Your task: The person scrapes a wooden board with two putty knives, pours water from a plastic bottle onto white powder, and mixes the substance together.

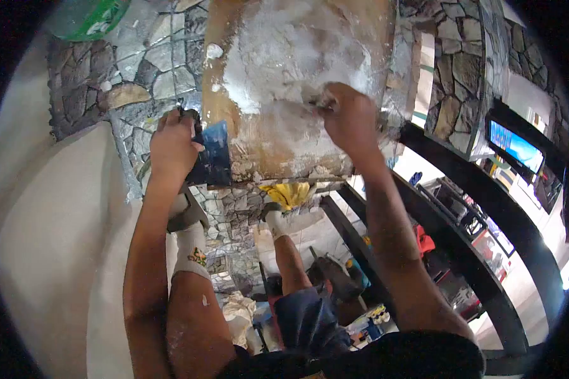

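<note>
Fingers of the left hand point(172, 148) are curled narrow around the dark grip of a wide blue-black blade point(214, 155). Fingers of the right hand point(351, 120) are closed narrow on a small dark tool point(319, 103); most of it is hidden by the hand, so exact type can't be told. The small tool is held over the middle of the white material point(253, 66), right hand slightly blurred; contact with the surface can't be confirmed.

White material is spread across a brown board point(214, 117), thick and bright toward the far part, thinner and streaked at the near part. Wide blade is held at the board's left side, its face partly over the near left corner. A white lump point(214, 51) is seated near the board's left edge. Near edge of the board is crusted with residue.

Board is set on a stone-patterned surface point(161, 85), which is smeared with white in places. A green container point(88, 19) is placed at the far left, cut off by the view edge. Yellow material point(289, 193) is seen just below the board's near edge. Legs are spread below, with a light sock point(190, 249) worn on the left one. Dark beams point(452, 237) are lined up at the right, with a lit screen point(516, 146) mounted beyond.
</note>
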`<state>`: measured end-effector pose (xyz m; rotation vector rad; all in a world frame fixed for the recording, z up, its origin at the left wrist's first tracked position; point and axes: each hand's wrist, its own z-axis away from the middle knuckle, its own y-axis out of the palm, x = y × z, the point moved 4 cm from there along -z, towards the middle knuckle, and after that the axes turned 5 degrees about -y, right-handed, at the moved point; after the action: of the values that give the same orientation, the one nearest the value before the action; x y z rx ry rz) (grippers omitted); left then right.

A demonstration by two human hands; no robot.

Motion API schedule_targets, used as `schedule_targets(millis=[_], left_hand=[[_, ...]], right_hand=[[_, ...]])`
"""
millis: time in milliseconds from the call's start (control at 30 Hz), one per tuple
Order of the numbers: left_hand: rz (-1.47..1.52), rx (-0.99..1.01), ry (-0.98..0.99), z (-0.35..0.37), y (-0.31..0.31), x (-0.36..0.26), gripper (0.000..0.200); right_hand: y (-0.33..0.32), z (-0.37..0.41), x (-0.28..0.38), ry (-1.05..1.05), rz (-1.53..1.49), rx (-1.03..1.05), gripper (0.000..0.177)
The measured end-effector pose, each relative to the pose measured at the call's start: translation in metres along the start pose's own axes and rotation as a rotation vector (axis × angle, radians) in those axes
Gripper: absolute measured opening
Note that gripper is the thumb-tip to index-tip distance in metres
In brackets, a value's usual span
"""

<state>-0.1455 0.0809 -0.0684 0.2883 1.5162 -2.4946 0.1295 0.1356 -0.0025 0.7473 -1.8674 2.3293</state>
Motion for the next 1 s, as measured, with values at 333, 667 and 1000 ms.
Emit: schedule_targets(millis=[333,667,1000], left_hand=[[1.128,0.301,0.105,-0.011,-0.052,-0.003,0.02],[0.879,0.21,0.221,-0.018,-0.104,-0.091,0.036],[0.263,-0.074,0.718,-0.039,-0.074,-0.187,0.009]], right_hand=[[0.012,0.035,0.005,-0.115,0.193,-0.183,0.015],[0.015,0.049,0.006,-0.175,0.066,-0.384,0.019],[0.006,0.049,0.004,-0.213,-0.024,-0.526,0.026]])
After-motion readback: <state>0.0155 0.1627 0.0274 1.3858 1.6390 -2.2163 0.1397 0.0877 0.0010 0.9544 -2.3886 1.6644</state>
